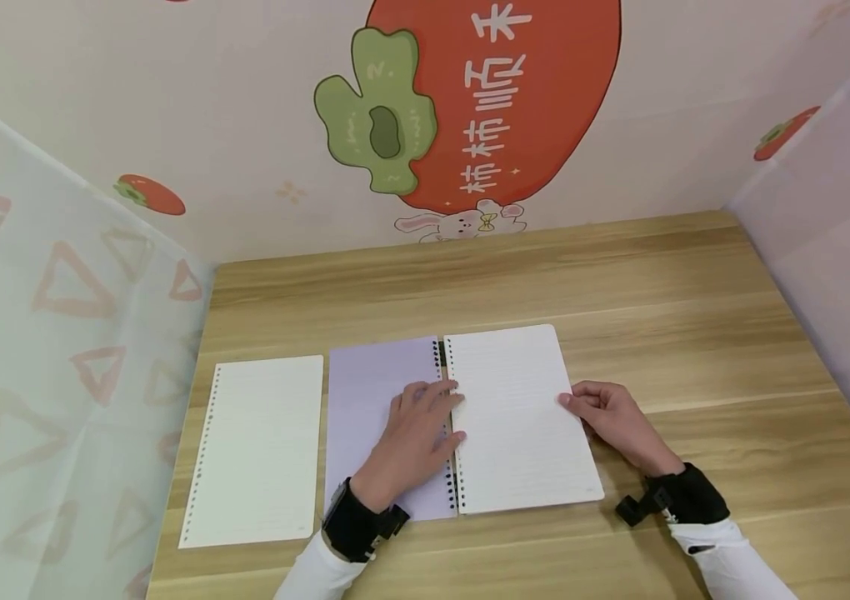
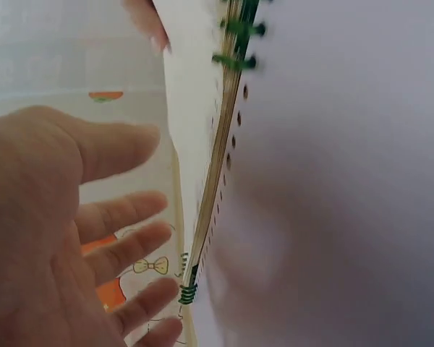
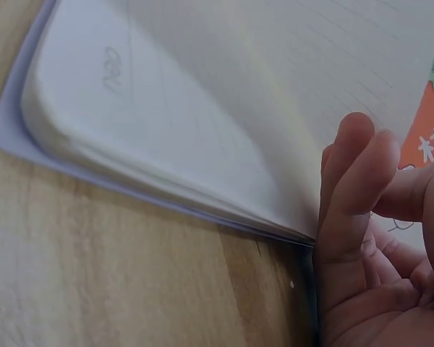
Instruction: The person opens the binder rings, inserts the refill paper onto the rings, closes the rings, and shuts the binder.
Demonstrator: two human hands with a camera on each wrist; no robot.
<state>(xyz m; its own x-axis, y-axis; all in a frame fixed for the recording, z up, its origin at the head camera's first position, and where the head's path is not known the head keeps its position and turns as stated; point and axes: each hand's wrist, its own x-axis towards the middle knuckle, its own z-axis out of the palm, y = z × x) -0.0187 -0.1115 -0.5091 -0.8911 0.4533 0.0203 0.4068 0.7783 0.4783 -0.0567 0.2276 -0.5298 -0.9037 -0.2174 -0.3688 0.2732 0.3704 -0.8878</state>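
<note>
A loose-leaf notebook lies spread on the wooden table, its lilac cover point(image 1: 368, 379) on the left and its stack of white lined pages point(image 1: 518, 433) on the right. Green binding rings point(image 2: 239, 61) sit at the ends of the spine. My left hand point(image 1: 413, 437) lies across the cover and spine, fingers spread, fingertips at the punched edge of the pages. At the right edge of the stack my right hand point(image 1: 616, 421) pinches the paper between thumb and fingers; how many sheets it holds cannot be told.
A loose white sheet point(image 1: 256, 450) with punched holes along its left side lies left of the notebook. Printed cloth walls point(image 1: 245, 125) stand behind and at both sides of the wooden table point(image 1: 665, 300). Each wrist wears a black strap point(image 1: 353, 525) with a small camera.
</note>
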